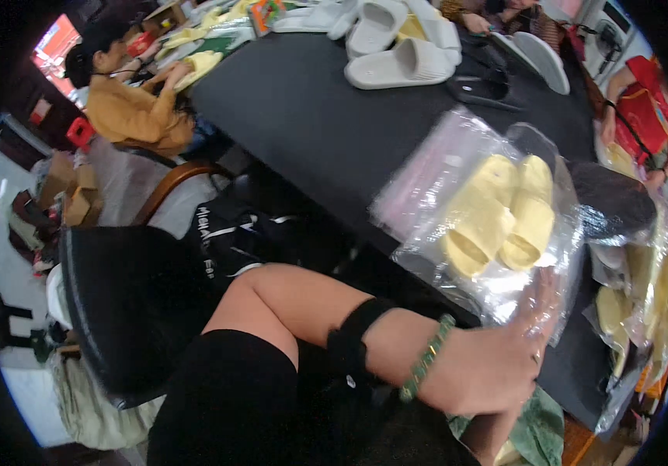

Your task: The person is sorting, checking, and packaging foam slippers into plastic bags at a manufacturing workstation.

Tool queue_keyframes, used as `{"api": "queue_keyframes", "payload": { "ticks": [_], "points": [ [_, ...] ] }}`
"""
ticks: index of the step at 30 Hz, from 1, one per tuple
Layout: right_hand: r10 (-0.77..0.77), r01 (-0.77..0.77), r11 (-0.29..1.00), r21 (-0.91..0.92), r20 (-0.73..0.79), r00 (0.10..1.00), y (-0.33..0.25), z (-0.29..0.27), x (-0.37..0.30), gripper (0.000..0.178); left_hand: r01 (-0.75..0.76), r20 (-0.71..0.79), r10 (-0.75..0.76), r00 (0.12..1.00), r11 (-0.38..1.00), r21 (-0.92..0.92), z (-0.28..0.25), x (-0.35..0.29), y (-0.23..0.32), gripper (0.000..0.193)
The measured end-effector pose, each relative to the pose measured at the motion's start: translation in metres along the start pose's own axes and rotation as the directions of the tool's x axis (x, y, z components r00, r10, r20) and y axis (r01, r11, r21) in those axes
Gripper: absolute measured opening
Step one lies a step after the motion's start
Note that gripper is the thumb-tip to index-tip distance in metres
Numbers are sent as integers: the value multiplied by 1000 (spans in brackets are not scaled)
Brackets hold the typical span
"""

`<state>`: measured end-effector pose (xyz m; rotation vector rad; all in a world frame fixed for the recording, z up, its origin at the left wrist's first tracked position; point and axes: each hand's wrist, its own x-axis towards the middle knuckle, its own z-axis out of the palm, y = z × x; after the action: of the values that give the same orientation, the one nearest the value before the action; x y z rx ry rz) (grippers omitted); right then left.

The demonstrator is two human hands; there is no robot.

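Note:
A pair of pale yellow slide slippers lies in a clear plastic bag at the right of the dark table. My left hand, with a green bead bracelet at its wrist, reaches across to the bag's near edge. Its fingers close on the film there, somewhat blurred and covered by shine. Below it, a strip of my right hand shows near the lower edge; its fingers are hidden. A pinkish stack of flat plastic bags lies just left of the bagged slippers.
Grey slides and a black slide are farther back on the table. Bagged yellow slippers hang over the right side. A black chair stands left. Co-workers handle slippers around the table.

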<state>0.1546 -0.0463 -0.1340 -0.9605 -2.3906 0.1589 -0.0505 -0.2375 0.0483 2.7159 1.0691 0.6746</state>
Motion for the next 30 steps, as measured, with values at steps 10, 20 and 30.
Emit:
{"api": "queue_keyframes", "payload": {
  "ticks": [10,20,30],
  "points": [
    [-112,125,944,-306,58,992,5,-39,8,46,756,-230,-877,422,480,-445,-39,-207,-73,25],
    [44,-19,984,-179,135,990,-20,-34,19,44,976,-278,-958,-75,-13,-219,89,-497,-116,19],
    [40,-18,984,-179,119,992,-11,-30,18,47,926,-197,-957,-212,-261,273,93,-497,-161,47]
  ]
}}
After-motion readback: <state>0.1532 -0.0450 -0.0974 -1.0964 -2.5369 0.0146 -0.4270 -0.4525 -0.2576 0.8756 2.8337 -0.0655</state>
